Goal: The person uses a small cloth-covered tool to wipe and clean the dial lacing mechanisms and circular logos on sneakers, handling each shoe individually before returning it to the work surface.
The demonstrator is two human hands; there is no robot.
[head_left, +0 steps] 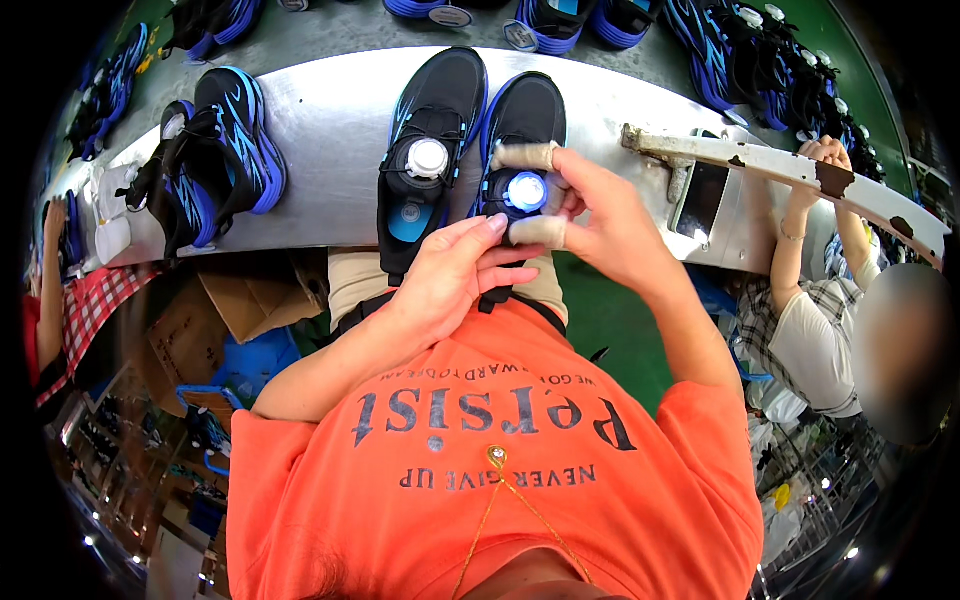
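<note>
Two black shoes with blue trim stand side by side on a metal conveyor table (330, 120), toes pointing away. The left shoe (435, 130) has a white round dial on its tongue. On the right shoe (525, 120), my right hand (600, 215) pinches the blue-white round dial (527, 191) between a taped thumb and a taped forefinger. My left hand (455, 275) holds the heel end of that right shoe from below, fingers curled around its tongue strap.
Another pair of black-and-blue shoes (215, 150) lies on the table to the left. More shoes line the far side at the top. A person in a white top (815, 330) works at the right beside a worn white bar (790, 165). Cardboard boxes (230, 315) sit under the table.
</note>
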